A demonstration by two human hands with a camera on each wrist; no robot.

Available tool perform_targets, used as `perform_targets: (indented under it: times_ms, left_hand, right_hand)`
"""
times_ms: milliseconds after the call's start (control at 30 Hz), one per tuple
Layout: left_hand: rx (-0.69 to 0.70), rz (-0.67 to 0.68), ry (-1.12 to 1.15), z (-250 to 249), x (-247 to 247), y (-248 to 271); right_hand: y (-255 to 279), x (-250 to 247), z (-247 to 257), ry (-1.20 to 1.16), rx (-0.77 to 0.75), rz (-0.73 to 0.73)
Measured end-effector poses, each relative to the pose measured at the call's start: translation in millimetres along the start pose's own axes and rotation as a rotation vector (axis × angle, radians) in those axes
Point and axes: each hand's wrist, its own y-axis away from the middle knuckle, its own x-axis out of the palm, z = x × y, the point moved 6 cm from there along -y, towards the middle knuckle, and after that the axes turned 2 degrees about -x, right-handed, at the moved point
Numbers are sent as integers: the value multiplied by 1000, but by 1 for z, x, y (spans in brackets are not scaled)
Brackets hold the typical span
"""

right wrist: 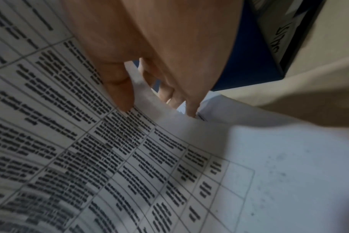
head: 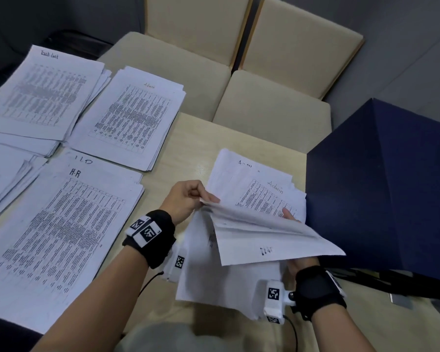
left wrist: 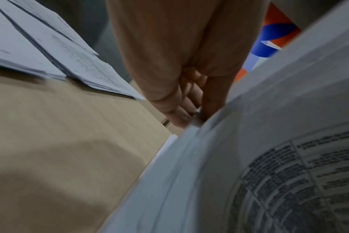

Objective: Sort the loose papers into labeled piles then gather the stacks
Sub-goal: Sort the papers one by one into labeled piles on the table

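Papers [head: 254,219]: four sorted piles [head: 127,118].

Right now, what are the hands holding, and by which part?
Both hold the loose papers. The left hand pinches the left edge of the lifted sheets; the right hand grips their right side, thumb on top.
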Motion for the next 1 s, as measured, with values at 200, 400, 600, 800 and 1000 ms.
perform_targets:
  times_ms: [200,400,600,800,1000]
  left_hand:
    - [-110,195,-2,8,14,8]
    - [90,17,-100,-40,41,15]
    - [486,-322,-1,-143,48,29]
    - [278,-359,-34,-93,46,36]
    - [58,-381,-264,-30,29,42]
  right_hand:
    - [-5,-20,-13,-46,6,-127]
    - [15,25,55,-79,-266,-160]
    - [41,49,136,-202,-652,-169]
    - [43,45,106,275,-815,-200]
    - [15,36,39,537,-560,-67]
